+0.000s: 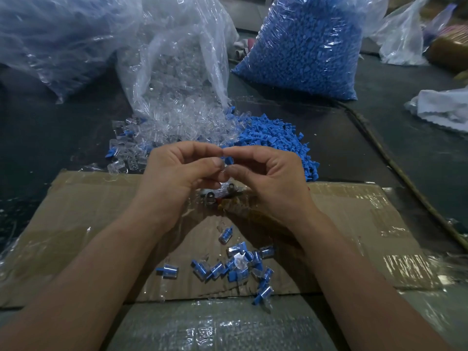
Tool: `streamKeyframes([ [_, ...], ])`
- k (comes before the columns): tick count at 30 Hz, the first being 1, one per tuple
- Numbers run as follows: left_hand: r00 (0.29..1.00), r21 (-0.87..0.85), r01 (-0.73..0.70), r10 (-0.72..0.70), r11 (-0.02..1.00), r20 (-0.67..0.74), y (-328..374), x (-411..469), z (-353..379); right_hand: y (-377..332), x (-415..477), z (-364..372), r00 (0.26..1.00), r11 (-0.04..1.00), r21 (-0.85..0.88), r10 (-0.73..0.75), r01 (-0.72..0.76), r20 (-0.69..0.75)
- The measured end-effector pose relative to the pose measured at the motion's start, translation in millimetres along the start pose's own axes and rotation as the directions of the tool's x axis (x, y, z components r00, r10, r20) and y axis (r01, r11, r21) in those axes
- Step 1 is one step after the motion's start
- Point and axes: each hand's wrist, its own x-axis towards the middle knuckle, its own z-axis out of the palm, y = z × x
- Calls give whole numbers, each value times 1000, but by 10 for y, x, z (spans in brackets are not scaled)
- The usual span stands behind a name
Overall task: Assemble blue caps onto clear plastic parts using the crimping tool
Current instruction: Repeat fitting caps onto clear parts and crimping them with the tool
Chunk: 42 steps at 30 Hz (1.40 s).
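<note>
As fingertips meet above the cardboard [106,211]:
Left hand [177,171]: pinching a clear part [222,168]
Right hand [268,173]: pinching a blue cap [228,160]

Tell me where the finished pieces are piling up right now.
In the head view, the finished pieces lie low and centre on the cardboard, between the two forearms, nearer than the left hand and right hand.

Blue cap [228,160] pinched against clear part [222,167] — loose piles behind.
</note>
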Motion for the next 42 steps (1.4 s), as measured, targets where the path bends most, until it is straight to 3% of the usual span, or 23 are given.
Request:
streamKeyframes([
  [6,999,-20,11,-10,1000,33,-12,17,-18,14,-9,-17,1000,1000,20,-18,18,-22],
  [21,994,-27,104,-103,994,49,33,-7,0,55,5,12,980,970,-157,-194,187,-33],
  [33,995,1,92,-92,996,-34,42,-17,53,43,6,26,979,966,-169,-202,198,-10],
  [42,995,-31,103,-103,994,3,58,-17,50,7,-10,10,988,981,-127,-149,145,-29],
])
